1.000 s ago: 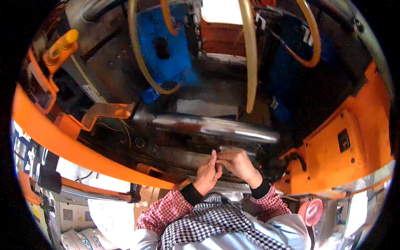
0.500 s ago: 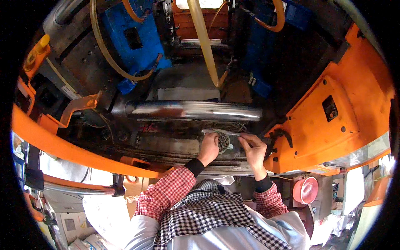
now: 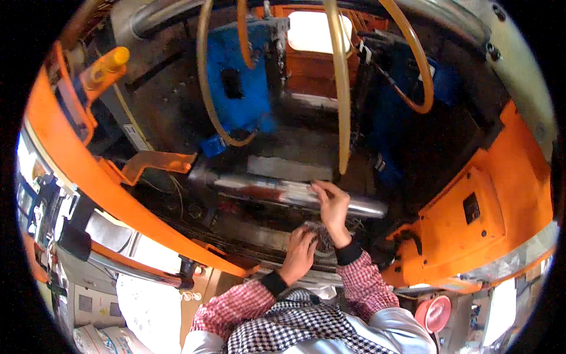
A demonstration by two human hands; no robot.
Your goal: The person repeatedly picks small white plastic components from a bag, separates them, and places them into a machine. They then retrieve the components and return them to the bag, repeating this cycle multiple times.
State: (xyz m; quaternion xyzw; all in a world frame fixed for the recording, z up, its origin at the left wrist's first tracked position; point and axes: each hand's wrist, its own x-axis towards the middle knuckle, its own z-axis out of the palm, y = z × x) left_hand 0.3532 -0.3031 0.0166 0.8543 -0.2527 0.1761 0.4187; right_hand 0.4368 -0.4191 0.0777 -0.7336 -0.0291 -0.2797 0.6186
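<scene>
Inside an orange-framed machine [image 3: 489,224], the right hand [image 3: 332,207] reaches up to a polished steel bar [image 3: 283,192] that runs across the opening, its fingertips [image 3: 319,187] resting on the top of the bar with the fingers loosely spread, not wrapped around it. The left hand [image 3: 299,253] lies lower and just beside the right wrist, fingers curled down onto a small dark, ribbed round part [image 3: 321,236] that sits between the two hands below the bar; whether the hand actually clamps the part or only presses on it cannot be told, since the fingers cover most of it. Both forearms wear red checked sleeves [image 3: 236,304] with dark cuffs. Behind the bar stand two blue blocks [image 3: 239,88], one on each side of the gap, with yellowish hoses [image 3: 341,88] hanging in loops in front of them. An orange bracket [image 3: 154,162] juts out to the left of the bar.
</scene>
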